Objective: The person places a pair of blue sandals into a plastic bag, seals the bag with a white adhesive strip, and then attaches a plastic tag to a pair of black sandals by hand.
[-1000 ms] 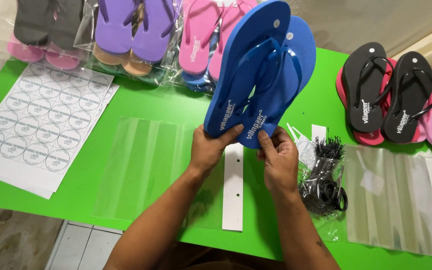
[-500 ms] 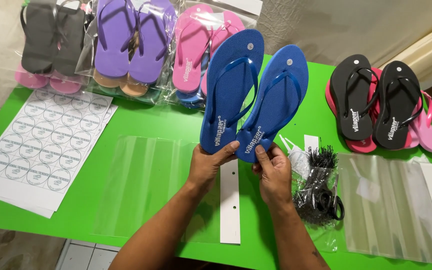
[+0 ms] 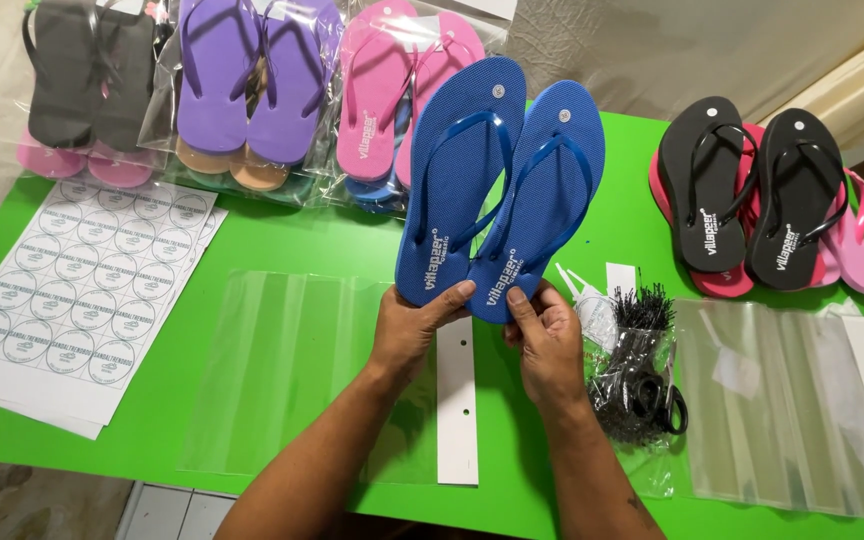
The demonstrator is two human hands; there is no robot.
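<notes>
Two blue flip-flops are held up side by side above a green table (image 3: 282, 245), straps facing me. My left hand (image 3: 410, 330) grips the heel of the left blue flip-flop (image 3: 457, 180), thumb on top. My right hand (image 3: 550, 340) grips the heel of the right blue flip-flop (image 3: 542, 205) the same way. Under my hands lie a clear plastic bag (image 3: 282, 370) and a white cardboard strip (image 3: 456, 400) with punched holes.
Bagged pairs line the far edge: black (image 3: 87, 80), purple (image 3: 247, 85), pink (image 3: 392, 100). Black flip-flops on pink ones (image 3: 752, 195) sit at right. A round-sticker sheet (image 3: 82, 290) lies left; black plastic ties (image 3: 637, 365) and more clear bags (image 3: 792, 410) lie right.
The blue pair was stacked and raised a second ago; it has come down and been spread apart, so both flip-flops now sit side by side.
</notes>
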